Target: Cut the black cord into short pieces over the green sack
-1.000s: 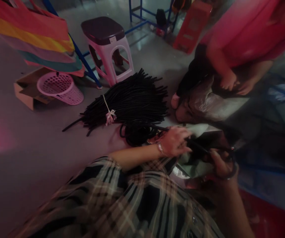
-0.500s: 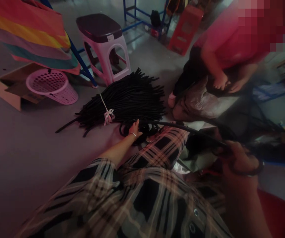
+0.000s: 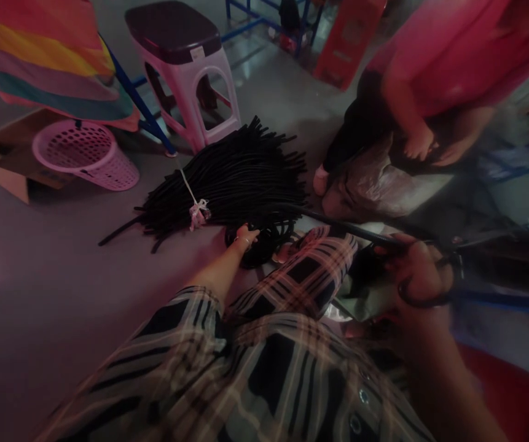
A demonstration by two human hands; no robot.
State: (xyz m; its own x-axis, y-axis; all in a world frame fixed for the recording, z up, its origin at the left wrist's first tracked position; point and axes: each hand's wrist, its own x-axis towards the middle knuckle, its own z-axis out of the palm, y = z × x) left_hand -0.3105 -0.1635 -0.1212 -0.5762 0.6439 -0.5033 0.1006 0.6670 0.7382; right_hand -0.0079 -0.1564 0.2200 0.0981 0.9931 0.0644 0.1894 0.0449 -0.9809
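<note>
My left hand [image 3: 246,236] reaches down to a loose coil of black tube [image 3: 264,244] on the floor. Its fingers look apart against the coil, though the tips are hard to make out. One long black tube [image 3: 338,224] runs from the bundle's edge to my right hand [image 3: 418,267], whose fingers are closed around its end. A black loop [image 3: 423,302], perhaps a scissors handle, hangs about that hand, blurred. Beyond my left hand lies a thick bundle of cut black tubes [image 3: 246,166], tied with white string [image 3: 198,212].
A pink stool with a dark seat [image 3: 174,31] stands behind the bundle. To its left are a pink basket [image 3: 119,166], a cardboard box [image 3: 3,166] and striped cloth [image 3: 61,67]. A person in red [image 3: 453,67] sits opposite beside a plastic bag [image 3: 384,184].
My right hand has moved left and slightly up, still on the tube. My left hand has shifted a little left over the coil. The view has tilted slightly.
</note>
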